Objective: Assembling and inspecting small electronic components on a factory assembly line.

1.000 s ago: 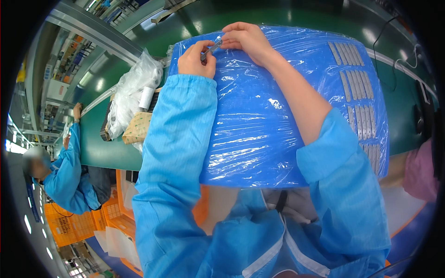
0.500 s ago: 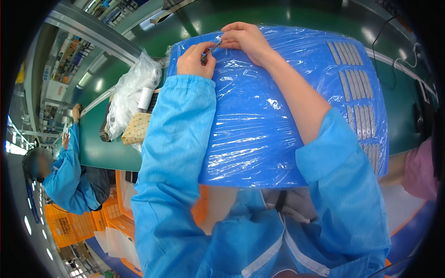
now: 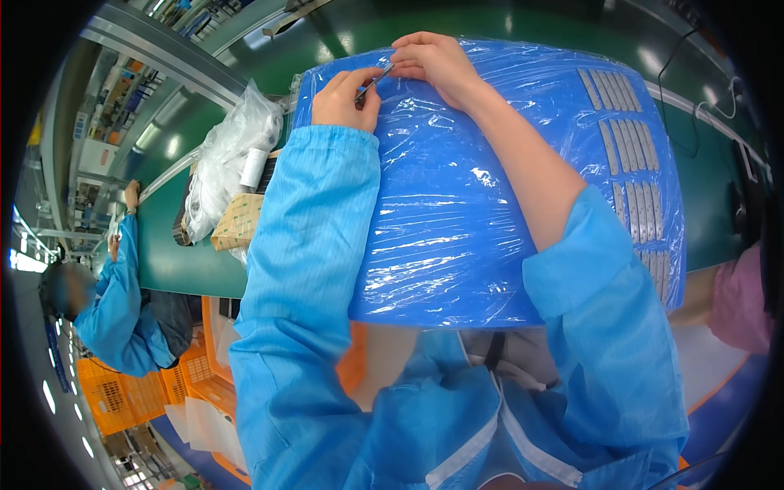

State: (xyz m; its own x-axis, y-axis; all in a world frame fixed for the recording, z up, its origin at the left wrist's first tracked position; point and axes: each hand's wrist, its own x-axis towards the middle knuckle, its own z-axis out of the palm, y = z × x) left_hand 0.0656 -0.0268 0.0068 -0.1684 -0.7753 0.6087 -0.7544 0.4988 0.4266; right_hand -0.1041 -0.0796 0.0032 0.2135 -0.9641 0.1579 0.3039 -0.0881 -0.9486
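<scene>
At the far edge of a blue panel wrapped in clear film (image 3: pixel 445 212), my left hand (image 3: pixel 339 102) pinches a thin, dark grey metal strip (image 3: pixel 376 84) between thumb and fingers. The strip slants up to the right. Its upper end meets the bent fingertips of my right hand (image 3: pixel 441 69), which are closed around it; exactly how they grip is too small to make out. Flat grey metal strips with small holes (image 3: pixel 629 147) lie in several groups down the panel's right side, the lowest group partly covered by my right sleeve.
Left of the panel, a clear plastic bag (image 3: pixel 224 155), a white roll (image 3: pixel 254 167) and a tan patterned packet (image 3: pixel 237 222) sit on the green bench (image 3: pixel 184 265). A co-worker in blue (image 3: pixel 122 318) is at the left; a pink sleeve (image 3: pixel 739 298) shows at the right. Orange crates (image 3: pixel 122 396) stand below.
Both hands have shifted slightly upward, toward the panel's far edge. The metal strip stays between them at much the same slant.
</scene>
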